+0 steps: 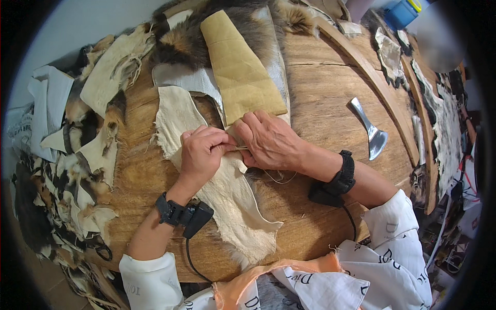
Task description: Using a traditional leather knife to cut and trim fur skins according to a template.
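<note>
A long strip of pale fur hide (230, 206) lies skin side up in front of me, with fur showing along its lower edge. My left hand (201, 155) is closed in a pinch on the hide's edge near its middle. Right beside it, my right hand (268, 139) is closed too, its fingertips meeting the left ones at the same edge. A thin thread (281, 182) loops out below the right hand. Whatever the right fingertips grip is hidden. Just beyond the hands, a tan paper pattern (240, 67) lies over dark fur (191, 41) and a silvery-backed piece.
A fan-shaped metal blade (369, 129) lies on the wooden board (320, 103) to the right, near a long wooden strip (372, 77). Fur scraps (77, 191) heap up at the left, beside white paper or plastic (49, 103). A blue container (402, 14) stands at the far right.
</note>
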